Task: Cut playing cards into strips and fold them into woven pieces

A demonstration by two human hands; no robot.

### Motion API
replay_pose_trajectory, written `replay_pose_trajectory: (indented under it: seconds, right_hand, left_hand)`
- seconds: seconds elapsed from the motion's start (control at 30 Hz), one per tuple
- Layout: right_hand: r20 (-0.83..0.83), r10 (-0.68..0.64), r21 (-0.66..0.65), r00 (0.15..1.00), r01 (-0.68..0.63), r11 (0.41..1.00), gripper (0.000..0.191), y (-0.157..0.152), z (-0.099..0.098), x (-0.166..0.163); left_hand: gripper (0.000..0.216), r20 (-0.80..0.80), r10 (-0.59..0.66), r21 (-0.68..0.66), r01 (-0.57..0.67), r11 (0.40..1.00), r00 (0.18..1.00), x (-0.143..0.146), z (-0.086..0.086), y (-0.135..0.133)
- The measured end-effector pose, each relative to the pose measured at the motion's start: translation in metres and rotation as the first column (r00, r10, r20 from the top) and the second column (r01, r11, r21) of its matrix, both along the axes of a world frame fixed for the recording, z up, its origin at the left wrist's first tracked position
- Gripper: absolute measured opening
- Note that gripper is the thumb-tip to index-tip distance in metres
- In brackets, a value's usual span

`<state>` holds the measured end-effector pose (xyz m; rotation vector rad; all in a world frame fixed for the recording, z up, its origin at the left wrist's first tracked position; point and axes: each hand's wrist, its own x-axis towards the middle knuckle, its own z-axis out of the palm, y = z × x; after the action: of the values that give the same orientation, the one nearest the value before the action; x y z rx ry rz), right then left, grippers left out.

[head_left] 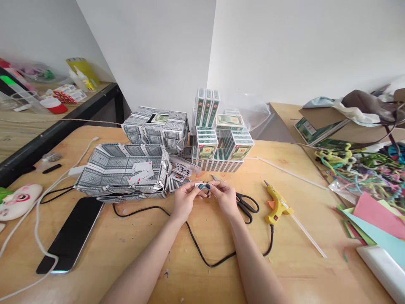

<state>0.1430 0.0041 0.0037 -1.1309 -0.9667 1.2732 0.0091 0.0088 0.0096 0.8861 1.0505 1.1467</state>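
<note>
My left hand [186, 199] and my right hand [225, 198] meet over the middle of the table, thumbs side by side. Between them they pinch a small white piece that looks like a playing card [198, 185], mostly covered by the fingers. Just beyond lie loose playing cards [180, 171]. To the left is an open box made of folded playing cards [104, 169], with several loose cards [141, 172] inside. Scissors [245, 207] lie beside my right hand, their blades partly hidden. A yellow glue gun [276, 204] rests further right.
Behind stand another card-built box [155, 128] and stacked card packs [207, 145]. A black phone [72, 232] and white cable [38, 228] lie left. The glue gun's black cord [209, 265] crosses under my arms. Pipe cleaners [370, 173] and coloured paper [379, 215] are right.
</note>
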Motion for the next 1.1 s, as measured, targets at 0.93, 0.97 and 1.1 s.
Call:
replay_pose_trajectory:
  seconds: [0.93,0.97,1.1]
  right_hand:
    - [0.173,-0.054,0.027,0.984,0.05,0.998,0.017,-0.002,-0.008,-0.002]
    - [0.182,-0.057,0.031,0.982,0.052,0.998,0.017,-0.003,-0.007,-0.003]
    - [0.225,-0.067,0.046,0.972,0.058,0.997,0.016,-0.004,-0.004,-0.003]
  left_hand:
    - [0.03,-0.036,0.033,0.006,-0.033,0.999,0.999,-0.001,0.001,0.002]
    - [0.03,-0.037,0.033,0.005,-0.033,0.999,0.999,-0.001,0.001,0.002]
    - [0.029,-0.031,0.027,-0.017,-0.028,0.999,0.999,-0.002,0.001,0.002]
